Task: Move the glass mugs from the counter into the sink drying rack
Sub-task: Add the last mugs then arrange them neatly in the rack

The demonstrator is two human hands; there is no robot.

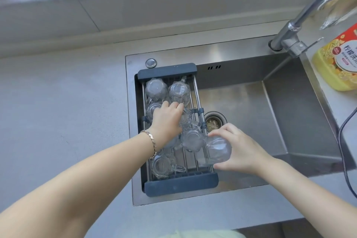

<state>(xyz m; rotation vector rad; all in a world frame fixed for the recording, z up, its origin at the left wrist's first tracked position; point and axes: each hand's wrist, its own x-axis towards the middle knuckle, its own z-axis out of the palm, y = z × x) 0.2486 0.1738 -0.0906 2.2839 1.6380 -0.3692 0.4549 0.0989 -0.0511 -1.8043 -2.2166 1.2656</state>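
Right hand (239,149) clasped around a clear glass mug (217,149), fingers over its far side, thumb under its near end. Smooth, curved, see-through wall; held tilted, long axis running from near-left up to far-right, thick base toward the palm, mouth toward the rack's right rail. Touching, or nearly touching, that rail at the near right corner of the drying rack (181,184).

Just left of this grip, a fluted upturned mug (193,139), base up, scalloped outline. Farther left and nearer, another upturned mug (162,165) with a chunky handle pointing right.

Left hand (168,121) palm down over the rack's middle, fingers curled onto a mug (185,118) there, handle sticking out to the right; whether clamped on it or merely resting, cannot tell. Thin gold bracelet (151,142) at that wrist.

Beyond the left hand, two more mugs, bases up: a ribbed one (155,90) and one with a barcode sticker (178,91).

Rack of slim metal rods with dark blue-grey matte end pieces, spanning the left side of a brushed steel sink (289,118). Right of the right-hand grip, the round drain strainer (214,122). Far right, a chrome faucet (293,29) and a yellow detergent bottle (336,63).
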